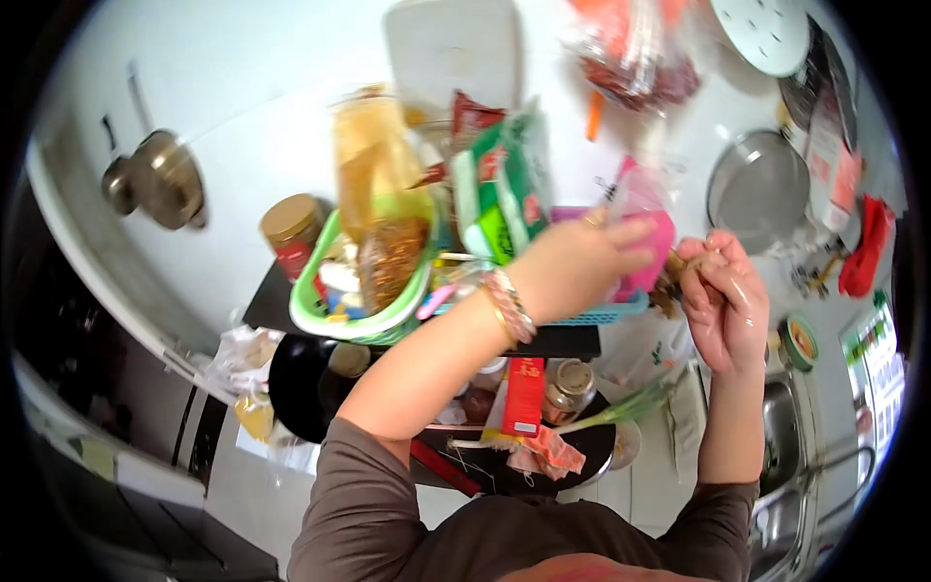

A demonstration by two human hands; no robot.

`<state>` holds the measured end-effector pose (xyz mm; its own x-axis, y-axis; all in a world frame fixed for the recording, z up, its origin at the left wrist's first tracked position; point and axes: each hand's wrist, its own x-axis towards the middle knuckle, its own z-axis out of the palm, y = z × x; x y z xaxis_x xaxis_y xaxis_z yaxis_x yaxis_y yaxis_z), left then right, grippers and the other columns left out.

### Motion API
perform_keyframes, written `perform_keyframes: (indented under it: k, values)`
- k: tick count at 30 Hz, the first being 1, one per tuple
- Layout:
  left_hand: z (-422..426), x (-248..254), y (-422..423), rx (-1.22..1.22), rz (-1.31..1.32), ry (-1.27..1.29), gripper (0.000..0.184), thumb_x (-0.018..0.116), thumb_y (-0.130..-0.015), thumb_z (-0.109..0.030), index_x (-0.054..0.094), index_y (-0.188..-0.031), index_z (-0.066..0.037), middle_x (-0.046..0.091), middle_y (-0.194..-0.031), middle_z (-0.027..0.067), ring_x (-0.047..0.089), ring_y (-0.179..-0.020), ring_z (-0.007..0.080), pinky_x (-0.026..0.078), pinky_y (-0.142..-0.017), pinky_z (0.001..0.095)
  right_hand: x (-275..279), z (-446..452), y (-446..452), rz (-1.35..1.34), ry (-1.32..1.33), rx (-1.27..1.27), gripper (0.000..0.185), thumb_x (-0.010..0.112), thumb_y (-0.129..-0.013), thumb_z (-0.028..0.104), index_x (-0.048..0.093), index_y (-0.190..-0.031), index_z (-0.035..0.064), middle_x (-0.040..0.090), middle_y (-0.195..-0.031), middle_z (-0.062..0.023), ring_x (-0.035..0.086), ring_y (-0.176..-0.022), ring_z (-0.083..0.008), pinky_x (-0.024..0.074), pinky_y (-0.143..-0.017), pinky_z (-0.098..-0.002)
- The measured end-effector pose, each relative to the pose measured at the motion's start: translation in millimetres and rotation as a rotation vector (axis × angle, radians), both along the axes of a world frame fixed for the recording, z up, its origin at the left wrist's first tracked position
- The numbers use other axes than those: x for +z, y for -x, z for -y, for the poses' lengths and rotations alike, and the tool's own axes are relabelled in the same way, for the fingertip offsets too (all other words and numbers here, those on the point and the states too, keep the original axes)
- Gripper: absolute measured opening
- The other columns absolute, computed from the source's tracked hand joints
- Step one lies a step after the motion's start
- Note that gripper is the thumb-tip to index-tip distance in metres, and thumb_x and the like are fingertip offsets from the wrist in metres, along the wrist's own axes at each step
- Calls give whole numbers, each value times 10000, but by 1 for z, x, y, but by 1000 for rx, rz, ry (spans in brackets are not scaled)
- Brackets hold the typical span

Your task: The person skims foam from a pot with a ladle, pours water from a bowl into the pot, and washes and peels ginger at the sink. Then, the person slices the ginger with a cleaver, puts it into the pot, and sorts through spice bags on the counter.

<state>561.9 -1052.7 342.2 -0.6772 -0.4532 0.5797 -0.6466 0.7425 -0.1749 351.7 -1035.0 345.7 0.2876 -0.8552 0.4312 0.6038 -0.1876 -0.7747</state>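
My left hand (582,257), with a bracelet at the wrist, reaches over the baskets on the shelf. Its fingers are blurred against a pink bag (648,228), and whether they grip it is unclear. My right hand (722,296) is raised beside that bag, wet-looking, with curled fingers closed on a brown item (669,289) too blurred to name. Left of my left hand stand a green and white packet (502,184) and a light green basket (325,315) holding a bag of reddish-brown dried pieces (393,262).
Below the shelf (562,339) are a red box (525,393), a glass jar (569,388) and green onions (621,407). A jar with a gold lid (293,228) stands left. Pans (165,179) hang on the wall; a sink (781,436) lies right.
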Motion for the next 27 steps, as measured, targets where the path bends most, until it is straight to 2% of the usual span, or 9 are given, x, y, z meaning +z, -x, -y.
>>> perform_keyframes:
  k: [3, 5, 9, 12, 15, 18, 20, 23, 27]
  values:
    - [-20, -9, 4, 63, 35, 126, 367, 592, -741, -104, 608, -1103, -157, 516, -1250, 74, 562, -1053, 299, 542, -704, 317, 2, -9, -13, 92, -206, 181, 73, 480, -918, 63, 488, -990, 55, 467, -756, -49, 373, -535, -98, 283, -424, -180]
    - [-33, -15, 1, 96, 59, 230, 354, 597, -746, -130, 608, -1099, -154, 516, -1244, 66, 556, -1060, 281, 539, -690, 303, 1, -13, -21, 53, -136, 267, 82, 492, -933, 107, 496, -994, 52, 451, -739, -41, 376, -537, -97, 279, -420, -181]
    - [-77, -23, -37, -2, -83, 126, 342, 633, -733, -136, 605, -1071, -94, 537, -1194, 105, 557, -1070, 254, 533, -681, 321, 11, -23, -37, -60, 1, 336, 144, 531, -936, 154, 503, -1019, 40, 436, -700, -28, 401, -547, -102, 284, -414, -185]
    - [-125, -16, -77, 163, -59, -34, 346, 674, -711, -126, 604, -1043, -58, 595, -1094, 117, 612, -965, 251, 529, -672, 339, 14, -30, -54, -112, 45, 383, 168, 554, -921, 136, 515, -1036, 20, 451, -696, -30, 433, -560, -112, 306, -424, -192]
    - [-154, -9, -122, 416, -287, 112, 329, 716, -728, -180, 595, -996, -32, 642, -907, 119, 646, -772, 267, 522, -654, 359, 13, -34, -73, -208, 119, 406, 204, 569, -910, 126, 529, -1058, -8, 473, -702, -36, 456, -574, -122, 325, -434, -204]
    - [-151, 21, -159, 694, -657, 132, 389, 731, -765, -301, 585, -980, -11, 633, -795, 147, 634, -709, 284, 507, -641, 370, 18, -40, -98, -342, 153, 397, 232, 567, -905, 105, 542, -1090, -33, 491, -697, -27, 452, -579, -111, 337, -462, -209]
    - [-129, 39, -170, 797, -717, 43, 441, 733, -759, -371, 578, -938, 2, 628, -753, 164, 625, -687, 304, 498, -651, 383, 24, -43, -119, -445, 167, 395, 232, 562, -904, 94, 544, -1099, -30, 490, -693, -19, 451, -581, -103, 343, -478, -206]
    - [-89, 43, -173, 805, -625, -156, 388, 712, -771, -324, 557, -856, 21, 616, -736, 190, 616, -690, 332, 490, -661, 398, 24, -44, -153, -546, 207, 390, 203, 585, -901, 115, 581, -1061, -9, 515, -718, 12, 449, -590, -60, 343, -505, -191]
    - [-59, 42, -201, 697, -744, -22, 266, 656, -788, -216, 524, -784, 15, 595, -715, 202, 605, -691, 342, 478, -640, 394, 33, -41, -168, -719, 319, 309, 159, 607, -893, 144, 623, -971, 6, 544, -719, 27, 434, -599, -30, 355, -535, -192]
